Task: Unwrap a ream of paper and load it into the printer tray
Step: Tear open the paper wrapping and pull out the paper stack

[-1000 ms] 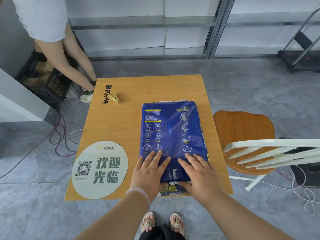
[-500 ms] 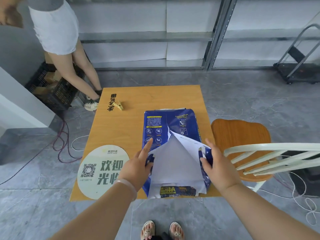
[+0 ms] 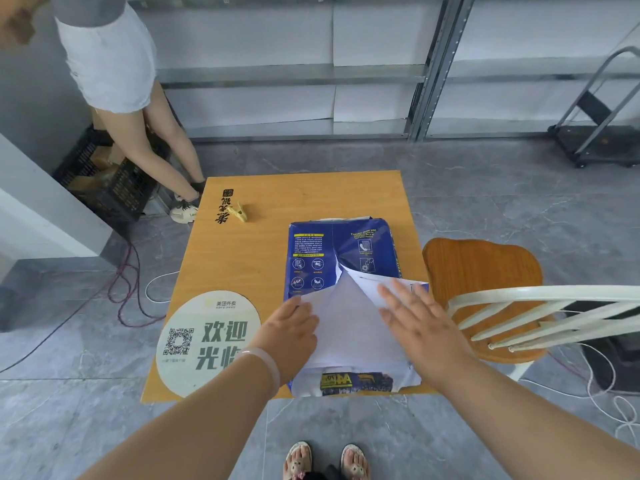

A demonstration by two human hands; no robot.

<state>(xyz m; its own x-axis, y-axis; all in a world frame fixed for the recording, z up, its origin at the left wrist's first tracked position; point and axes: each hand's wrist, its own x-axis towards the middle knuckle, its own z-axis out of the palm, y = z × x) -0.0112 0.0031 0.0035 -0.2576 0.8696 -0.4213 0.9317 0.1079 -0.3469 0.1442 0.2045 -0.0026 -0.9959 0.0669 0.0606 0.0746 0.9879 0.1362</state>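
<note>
A ream of paper in a blue wrapper (image 3: 332,251) lies on the wooden table (image 3: 277,199), with its near end at the table's front edge. The wrapper is torn open along the middle of its near half, and white paper (image 3: 353,330) shows between two flaps with white undersides. My left hand (image 3: 294,334) is curled on the left flap at the ream's left edge. My right hand (image 3: 412,320) lies palm down with its fingers spread on the folded-back right flap. No printer is in view.
A yellow clip (image 3: 239,213) and a round printed sticker (image 3: 207,341) are on the table's left part. A wooden chair (image 3: 485,271) stands close on the right. A person (image 3: 110,64) stands by a black crate (image 3: 114,188) at far left. Cables (image 3: 128,292) lie on the floor.
Both hands went from resting flat on the closed wrapper to tearing it open and spreading the flaps sideways. The white paper is now exposed. The view has tilted up slightly.
</note>
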